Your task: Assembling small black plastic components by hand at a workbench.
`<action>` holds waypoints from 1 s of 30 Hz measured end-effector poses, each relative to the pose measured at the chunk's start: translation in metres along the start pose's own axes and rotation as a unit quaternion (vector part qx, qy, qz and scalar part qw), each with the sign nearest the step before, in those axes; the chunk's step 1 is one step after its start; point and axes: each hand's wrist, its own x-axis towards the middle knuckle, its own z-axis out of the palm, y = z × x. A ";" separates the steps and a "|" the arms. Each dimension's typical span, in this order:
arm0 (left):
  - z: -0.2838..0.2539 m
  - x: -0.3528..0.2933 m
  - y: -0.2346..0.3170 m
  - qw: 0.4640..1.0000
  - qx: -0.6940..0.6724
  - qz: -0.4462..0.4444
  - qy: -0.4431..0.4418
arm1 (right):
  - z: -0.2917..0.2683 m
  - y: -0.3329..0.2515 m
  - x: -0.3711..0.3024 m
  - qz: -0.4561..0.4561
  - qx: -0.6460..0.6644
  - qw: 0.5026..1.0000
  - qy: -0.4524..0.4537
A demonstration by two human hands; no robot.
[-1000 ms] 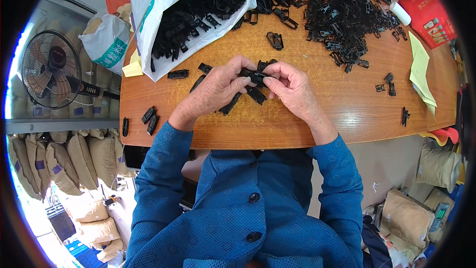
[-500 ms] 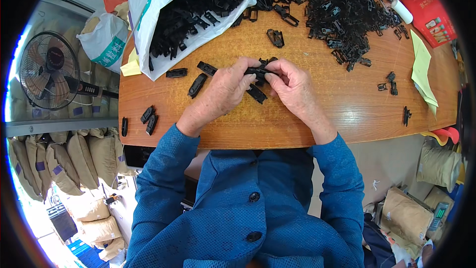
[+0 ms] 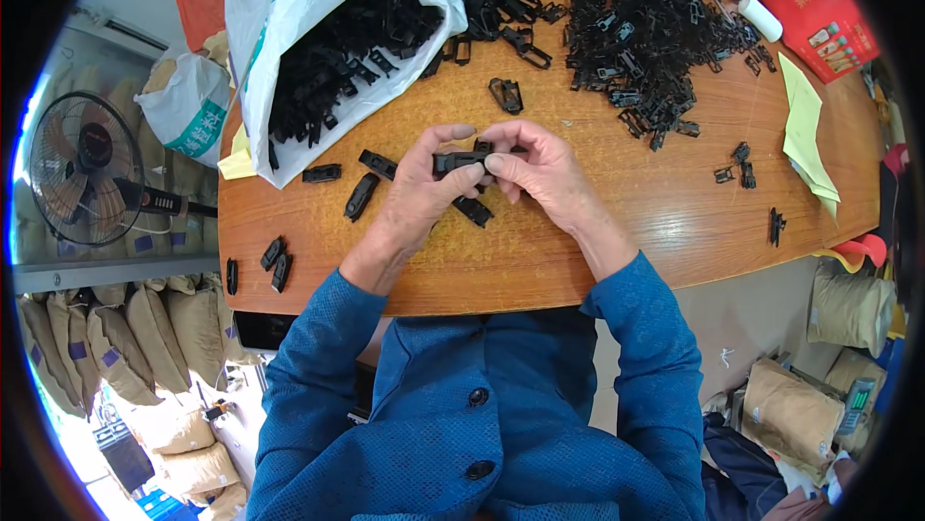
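Observation:
Between my two hands, above the near middle of the table, is a small black plastic part (image 3: 461, 163). My left hand (image 3: 424, 174) pinches its left end between thumb and fingers. At its right end, my right hand (image 3: 536, 169) closes thumb and fingertips on it; a black piece shows between those fingers, and I cannot tell whether it is separate. Just beneath my hands lies another black part (image 3: 472, 210), partly hidden. Further black oblong parts (image 3: 361, 196) lie left of my left hand. Beyond my hands sits a single black frame-like piece (image 3: 505, 94).
A white plastic bag (image 3: 260, 88) full of black parts lies open at the back left. A heap of black frame-like pieces (image 3: 636, 39) covers the back right. Yellow paper (image 3: 807, 136) lies near the right edge, and several black parts (image 3: 279, 261) sit at the left edge.
My hands have drawn slightly nearer to me and turned the black part, so its long side now shows more. The whole view has shifted a little.

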 end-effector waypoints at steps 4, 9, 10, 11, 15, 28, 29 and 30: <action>0.003 0.005 0.003 0.997 -0.069 0.018 0.019 | 0.000 0.003 0.009 0.041 0.034 0.998 0.015; 0.007 0.010 0.005 0.999 -0.038 0.009 -0.003 | -0.007 -0.002 0.005 0.053 0.007 0.998 0.020; 0.006 0.010 0.007 1.000 -0.028 -0.005 -0.003 | -0.009 -0.003 0.006 0.052 -0.004 0.999 0.011; 0.005 0.010 0.011 0.997 0.062 0.013 -0.044 | -0.013 -0.005 0.005 0.052 -0.002 0.999 0.010; 0.004 0.031 0.023 0.928 0.337 0.122 -0.104 | -0.045 -0.035 -0.017 -0.165 -0.433 0.871 0.167; -0.003 0.117 0.020 0.668 0.674 0.299 -0.098 | -0.093 -0.023 -0.021 -0.116 -0.745 0.598 0.271; -0.004 0.115 0.021 0.681 0.662 0.297 -0.099 | -0.092 -0.023 -0.021 -0.139 -0.740 0.603 0.264; -0.006 0.113 0.021 0.681 0.661 0.298 -0.097 | -0.091 -0.024 -0.020 -0.141 -0.740 0.602 0.264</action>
